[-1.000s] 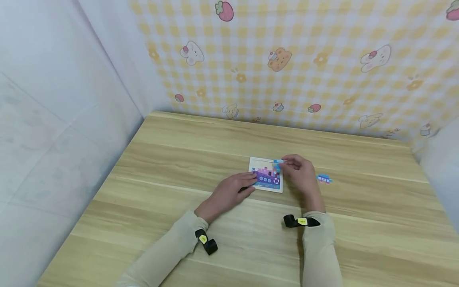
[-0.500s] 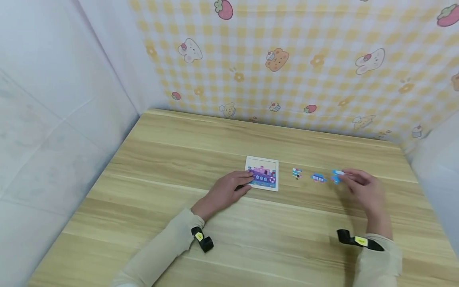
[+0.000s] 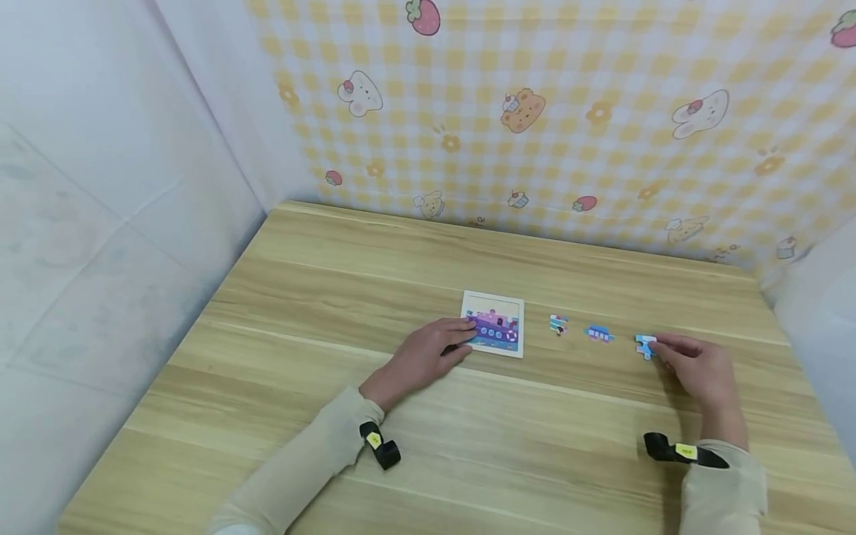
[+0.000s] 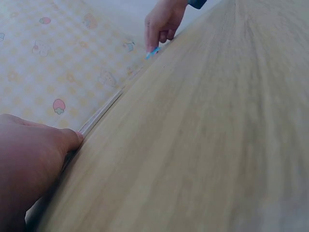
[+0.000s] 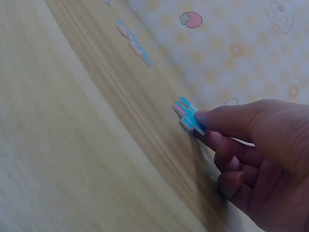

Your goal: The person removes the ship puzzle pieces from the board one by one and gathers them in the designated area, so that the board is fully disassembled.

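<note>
A square jigsaw puzzle (image 3: 510,351) in a white frame lies on the table, showing a purple and pink ship below a pale upper area. My left hand (image 3: 420,360) rests on its left side, fingers laid over the picture and thumb by the lower left corner. In the left wrist view that thumb touches the frame's edge. Far to the right, my right hand (image 3: 698,368) pinches a blue and white puzzle piece (image 5: 189,115) between thumb and index finger. The right wrist view shows the piece tilted, close over the wood, with a little pink on one side.
Between the puzzle and my right hand lie two loose pieces: a striped multicoloured piece (image 3: 558,325) and a blue and pink piece (image 3: 599,334). The wooden table (image 3: 348,275) ends at a yellow checked curtain (image 3: 468,171) behind, with a pale wall (image 3: 100,223) at left.
My right hand has carried the blue piece from the puzzle's upper right corner far to the right, then slightly towards me. The striped piece has come into view. My left hand stays put.
</note>
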A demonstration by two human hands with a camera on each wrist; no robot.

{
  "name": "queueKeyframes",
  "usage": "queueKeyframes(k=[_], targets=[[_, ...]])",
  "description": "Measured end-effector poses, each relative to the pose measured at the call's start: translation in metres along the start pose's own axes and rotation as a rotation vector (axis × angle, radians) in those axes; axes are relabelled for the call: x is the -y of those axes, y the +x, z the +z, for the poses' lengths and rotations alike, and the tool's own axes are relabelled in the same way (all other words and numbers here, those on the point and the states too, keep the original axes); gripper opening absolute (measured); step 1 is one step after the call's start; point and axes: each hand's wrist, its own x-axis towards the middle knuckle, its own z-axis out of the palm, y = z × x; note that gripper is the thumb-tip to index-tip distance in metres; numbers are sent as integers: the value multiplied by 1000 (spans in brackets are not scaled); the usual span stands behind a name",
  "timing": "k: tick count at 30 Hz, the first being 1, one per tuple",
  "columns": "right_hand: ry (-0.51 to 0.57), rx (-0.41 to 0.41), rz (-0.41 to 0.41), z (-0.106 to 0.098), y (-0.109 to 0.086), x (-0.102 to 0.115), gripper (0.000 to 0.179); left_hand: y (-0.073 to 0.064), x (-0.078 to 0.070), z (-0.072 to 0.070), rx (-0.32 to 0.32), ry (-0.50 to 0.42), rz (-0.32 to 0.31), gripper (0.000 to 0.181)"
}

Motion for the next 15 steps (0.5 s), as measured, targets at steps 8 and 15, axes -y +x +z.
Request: queueKeyframes(k=[8,15], targets=[[-55,-8,-8,2,0,3,47,1,-1,-1,1,-4,4,41],[-38,-9,8,5,1,1,48,0,-1,-1,5,0,2,41]])
